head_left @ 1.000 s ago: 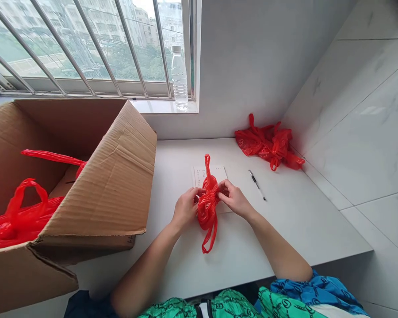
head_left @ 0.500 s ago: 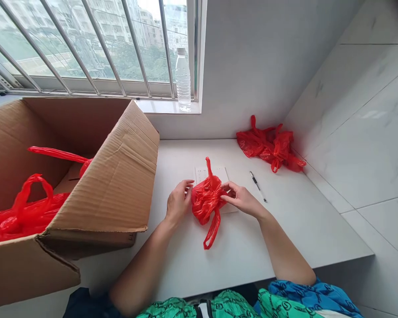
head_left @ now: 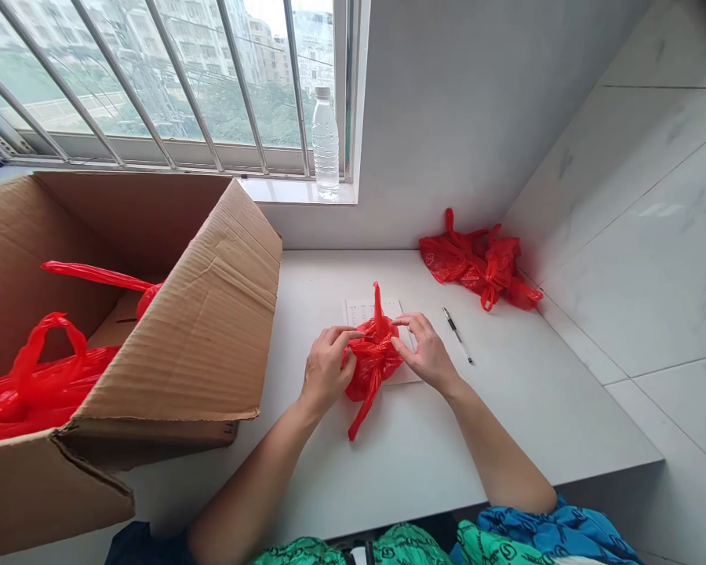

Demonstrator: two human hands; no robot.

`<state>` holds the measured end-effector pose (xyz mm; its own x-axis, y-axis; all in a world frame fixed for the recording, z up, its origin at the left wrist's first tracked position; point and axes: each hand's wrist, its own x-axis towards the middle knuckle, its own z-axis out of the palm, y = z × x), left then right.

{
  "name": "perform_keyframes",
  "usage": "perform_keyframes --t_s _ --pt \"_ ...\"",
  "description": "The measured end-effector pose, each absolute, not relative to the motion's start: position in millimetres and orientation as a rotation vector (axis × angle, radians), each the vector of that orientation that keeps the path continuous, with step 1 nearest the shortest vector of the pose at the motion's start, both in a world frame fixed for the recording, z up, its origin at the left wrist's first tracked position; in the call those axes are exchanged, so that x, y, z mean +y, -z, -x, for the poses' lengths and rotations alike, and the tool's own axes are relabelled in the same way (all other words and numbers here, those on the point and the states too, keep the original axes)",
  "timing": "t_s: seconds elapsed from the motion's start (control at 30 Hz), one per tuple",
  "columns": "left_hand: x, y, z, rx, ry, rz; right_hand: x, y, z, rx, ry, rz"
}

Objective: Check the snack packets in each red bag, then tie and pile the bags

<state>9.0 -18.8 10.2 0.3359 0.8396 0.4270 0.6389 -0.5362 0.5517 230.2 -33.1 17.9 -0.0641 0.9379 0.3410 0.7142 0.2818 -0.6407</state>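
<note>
A knotted red plastic bag (head_left: pixel 372 373) sits on the white table, partly over a sheet of paper (head_left: pixel 391 310) with writing on it. One handle loop points toward the wall and the other toward me. My left hand (head_left: pixel 329 367) grips the bag's left side, thumb and fingers bent against the film. On the opposite side, my right hand (head_left: pixel 427 357) holds it between thumb and fingers near the knot. What is inside the bag is hidden.
At left stands an open cardboard box (head_left: pixel 182 314) with red bags (head_left: pixel 41 384) in it. More red bags (head_left: pixel 476 259) lie in the far right corner. A pen (head_left: pixel 459 336) rests right of the paper. A water bottle (head_left: pixel 325 145) stands on the windowsill.
My left hand has moved right onto the bag. The bag has turned a little, its near handle swinging left. My right hand has shifted slightly and still touches the bag.
</note>
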Motion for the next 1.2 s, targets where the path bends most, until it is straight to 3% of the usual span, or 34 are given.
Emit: perform_keyframes --t_s 0.33,1.2 --pt "-15.6 26.2 -28.4 1.476 -0.393 -2.428 -21.3 34.6 -186.1 -2.169 -0.255 1.610" --pt "-16.1 25.5 -30.6 1.518 -0.345 -2.384 -22.1 35.7 -183.9 -2.179 -0.245 1.650"
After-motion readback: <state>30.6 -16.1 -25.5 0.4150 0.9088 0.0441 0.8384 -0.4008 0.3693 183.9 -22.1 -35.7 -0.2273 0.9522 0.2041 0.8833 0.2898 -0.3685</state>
